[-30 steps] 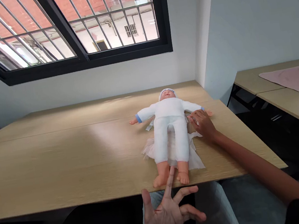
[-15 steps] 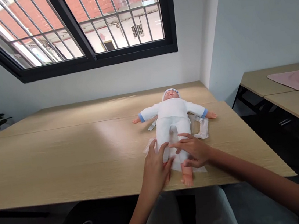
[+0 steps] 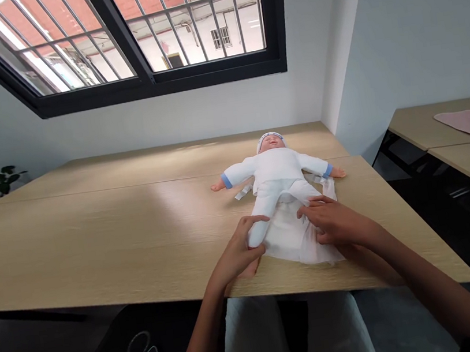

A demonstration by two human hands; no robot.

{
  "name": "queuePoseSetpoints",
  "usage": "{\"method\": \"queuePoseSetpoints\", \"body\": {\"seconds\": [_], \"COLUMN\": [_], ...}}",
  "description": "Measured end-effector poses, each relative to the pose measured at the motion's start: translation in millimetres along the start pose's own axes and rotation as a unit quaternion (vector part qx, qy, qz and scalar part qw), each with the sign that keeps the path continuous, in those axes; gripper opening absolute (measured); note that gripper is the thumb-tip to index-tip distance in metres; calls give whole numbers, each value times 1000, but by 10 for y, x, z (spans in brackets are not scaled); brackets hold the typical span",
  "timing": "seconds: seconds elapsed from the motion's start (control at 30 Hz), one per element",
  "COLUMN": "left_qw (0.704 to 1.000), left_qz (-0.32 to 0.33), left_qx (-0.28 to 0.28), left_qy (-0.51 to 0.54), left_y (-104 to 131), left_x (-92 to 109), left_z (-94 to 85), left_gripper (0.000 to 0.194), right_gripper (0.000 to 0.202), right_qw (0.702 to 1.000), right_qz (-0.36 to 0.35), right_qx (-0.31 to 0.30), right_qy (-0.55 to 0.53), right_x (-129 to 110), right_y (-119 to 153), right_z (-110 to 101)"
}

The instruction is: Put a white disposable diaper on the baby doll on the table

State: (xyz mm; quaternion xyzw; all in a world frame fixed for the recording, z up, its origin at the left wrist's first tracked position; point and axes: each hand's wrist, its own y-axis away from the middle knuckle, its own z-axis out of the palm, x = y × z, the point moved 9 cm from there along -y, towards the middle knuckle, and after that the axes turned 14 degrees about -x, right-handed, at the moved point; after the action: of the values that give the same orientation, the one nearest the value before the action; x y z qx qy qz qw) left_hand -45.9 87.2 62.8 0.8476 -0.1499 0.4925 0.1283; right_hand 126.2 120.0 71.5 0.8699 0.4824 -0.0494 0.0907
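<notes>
Have spread the legs (image 3: 265, 202) of the doll (image 3: 276, 164), face up on the table (image 3: 138, 236), wider than half a second ago, baring more diaper (image 3: 284, 226) between for easier reach. Holding one lower leg in the narrowed left hand (image 3: 237, 252); curling the right hand (image 3: 336, 222) over the diaper's side, cannot tell whether gripping.

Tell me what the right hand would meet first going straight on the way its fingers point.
Probably the doll's leg at the left hand, though depth is unclear; it may brush the white diaper first.
</notes>
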Motion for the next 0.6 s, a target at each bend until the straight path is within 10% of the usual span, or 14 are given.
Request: {"method": "queuePoseSetpoints", "body": {"seconds": [0.37,0.5,0.6], "left_qw": [1000,1000,999], "left_qz": [9,-10,-19], "left_qx": [16,12,12], "left_qy": [7,-12,-50], "left_y": [18,17,-10], "left_x": [59,46,33], "left_z": [47,67,56], "left_gripper": [47,51,64], "right_gripper": [16,15,10], "right_qw": [998,970,886], "right_qz": [33,15,-12], "right_qx": [50,130,147], "right_qy": [11,-205,-440], "right_x": [-76,116,311], "right_y": [-128,-94,-91], "right_z": [-1,-201,-197]}}
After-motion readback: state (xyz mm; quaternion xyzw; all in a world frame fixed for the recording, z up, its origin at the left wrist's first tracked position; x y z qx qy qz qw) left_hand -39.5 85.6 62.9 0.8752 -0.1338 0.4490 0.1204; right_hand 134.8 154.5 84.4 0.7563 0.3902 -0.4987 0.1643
